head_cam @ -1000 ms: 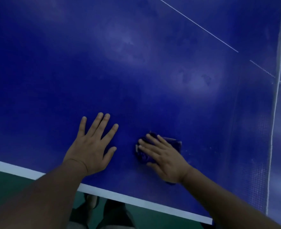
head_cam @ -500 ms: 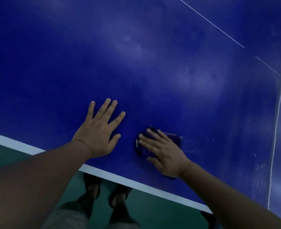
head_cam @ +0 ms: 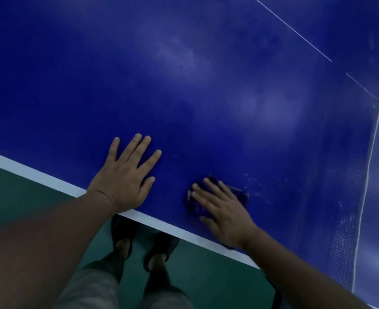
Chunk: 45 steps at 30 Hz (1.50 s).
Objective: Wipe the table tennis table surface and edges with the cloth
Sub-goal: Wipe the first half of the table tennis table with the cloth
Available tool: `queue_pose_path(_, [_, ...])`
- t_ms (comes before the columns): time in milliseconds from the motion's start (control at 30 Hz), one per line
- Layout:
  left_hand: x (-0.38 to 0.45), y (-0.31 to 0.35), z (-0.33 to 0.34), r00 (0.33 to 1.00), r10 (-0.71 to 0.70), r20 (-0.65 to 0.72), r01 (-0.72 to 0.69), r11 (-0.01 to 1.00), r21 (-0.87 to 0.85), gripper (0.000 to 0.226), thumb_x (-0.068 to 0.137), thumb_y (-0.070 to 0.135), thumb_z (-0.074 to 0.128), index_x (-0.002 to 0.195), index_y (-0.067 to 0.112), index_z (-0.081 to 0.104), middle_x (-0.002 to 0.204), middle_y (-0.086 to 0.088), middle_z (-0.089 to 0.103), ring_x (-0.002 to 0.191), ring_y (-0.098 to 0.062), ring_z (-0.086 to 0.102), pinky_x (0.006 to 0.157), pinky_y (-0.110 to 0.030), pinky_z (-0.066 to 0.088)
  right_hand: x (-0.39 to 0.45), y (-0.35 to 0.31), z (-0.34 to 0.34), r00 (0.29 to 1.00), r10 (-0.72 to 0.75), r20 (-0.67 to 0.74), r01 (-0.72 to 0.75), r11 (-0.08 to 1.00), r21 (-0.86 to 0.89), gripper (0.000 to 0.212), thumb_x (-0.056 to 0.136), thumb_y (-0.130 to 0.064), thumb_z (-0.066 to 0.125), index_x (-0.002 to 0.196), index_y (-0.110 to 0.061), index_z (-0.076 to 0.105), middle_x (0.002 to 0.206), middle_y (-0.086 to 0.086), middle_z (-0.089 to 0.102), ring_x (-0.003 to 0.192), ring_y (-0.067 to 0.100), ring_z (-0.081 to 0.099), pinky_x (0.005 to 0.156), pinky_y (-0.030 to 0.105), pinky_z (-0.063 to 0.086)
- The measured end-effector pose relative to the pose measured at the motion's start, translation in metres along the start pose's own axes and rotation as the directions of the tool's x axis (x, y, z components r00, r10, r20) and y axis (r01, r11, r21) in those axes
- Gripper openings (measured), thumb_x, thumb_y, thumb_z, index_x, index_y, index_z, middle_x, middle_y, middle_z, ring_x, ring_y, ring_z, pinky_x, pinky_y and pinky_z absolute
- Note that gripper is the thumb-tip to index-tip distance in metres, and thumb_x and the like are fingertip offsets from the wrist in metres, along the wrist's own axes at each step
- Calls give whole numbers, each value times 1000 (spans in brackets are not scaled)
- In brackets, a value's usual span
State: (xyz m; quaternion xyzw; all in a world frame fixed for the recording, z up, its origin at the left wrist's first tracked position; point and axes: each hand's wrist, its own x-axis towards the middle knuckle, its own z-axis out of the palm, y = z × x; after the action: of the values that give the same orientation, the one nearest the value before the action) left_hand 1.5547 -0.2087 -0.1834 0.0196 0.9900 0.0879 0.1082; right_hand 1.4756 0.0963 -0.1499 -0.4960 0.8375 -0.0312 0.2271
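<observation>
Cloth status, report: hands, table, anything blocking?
Right hand flat, pressing cloth onto table near white edge. Left hand flat, bracing. Net to the right; nothing blocking.

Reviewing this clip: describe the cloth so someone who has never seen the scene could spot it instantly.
Start at the blue table tennis table and follow its white near edge toward the net. Two hands lie flat there; the cloth is the crumpled dark blue bundle under the right hand. The left hand rests on bare table, covering nothing.
</observation>
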Motion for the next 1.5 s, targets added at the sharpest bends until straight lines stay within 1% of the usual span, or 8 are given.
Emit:
queue_pose_path(200, [-1,0,-1,1000,4,-9,-4,1000,7,67,97,53,22,157,22,25,167,-16,14,155,-32,7,120,-65,9,62,-39,-6,947,295,-129,-279,952,126,62,99,-45,36,158,-26,28,165,-11,17,155,14,-3,126,44,1])
queue_pose_path(433, [-1,-1,3,1000,7,-5,-7,1000,7,68,97,55,19,158,25,23,168,-14,10,156,-30,3,121,-64,5,0,-69,30,993,72,-91,-69,997,37,68,97,-42,48,158,-24,26,165,-7,23,155,19,8,124,50,13])
queue_pose_path(633, [-1,0,5,1000,-2,-14,3,999,43,70,95,64,5,158,34,5,168,-13,-2,155,-29,-9,121,-62,-2,30,-55,7,944,310,-115,-304,950,65,63,100,-47,36,159,-27,24,166,-11,13,155,15,-5,125,50,5])
queue_pose_path(800, [-1,2,5,1000,-6,-15,7,997,73,67,95,64,-2,157,38,-4,168,-12,-9,155,-29,-13,121,-61,-5,45,-101,31,948,259,-183,-246,965,92,66,98,-47,43,159,-27,25,166,-8,18,155,19,2,125,48,1])
queue_pose_path(933, [1,4,4,1000,-24,5,23,996,86,67,96,63,-1,158,38,-5,168,-12,-11,154,-29,-15,121,-61,-7,-7,-61,34,973,171,-156,-171,985,11,70,94,-41,52,158,-26,27,165,-8,22,155,20,8,122,53,13])
queue_pose_path(1133, [1,22,-1,994,-105,-2,105,994,-3,69,94,55,15,160,34,16,168,-13,0,155,-32,-6,121,-62,-2,-34,-25,30,918,357,-170,-354,934,48,67,95,-43,45,157,-23,30,165,-8,19,155,20,5,122,54,14])
queue_pose_path(1367, [12,88,12,987,-161,-22,159,986,-51,65,97,47,11,159,30,17,169,-9,1,156,-28,-5,122,-60,-2,15,-23,23,981,24,-194,-26,1000,-8,63,97,-41,45,155,-20,34,163,-3,27,155,24,12,124,53,11])
queue_pose_path(1500, [14,90,13,982,-185,-40,182,980,-76,62,99,45,18,157,28,29,168,-10,14,156,-29,6,122,-62,3,-4,48,-1,924,316,-217,-308,949,73,59,100,-40,42,155,-22,34,163,-5,28,154,20,13,123,52,15])
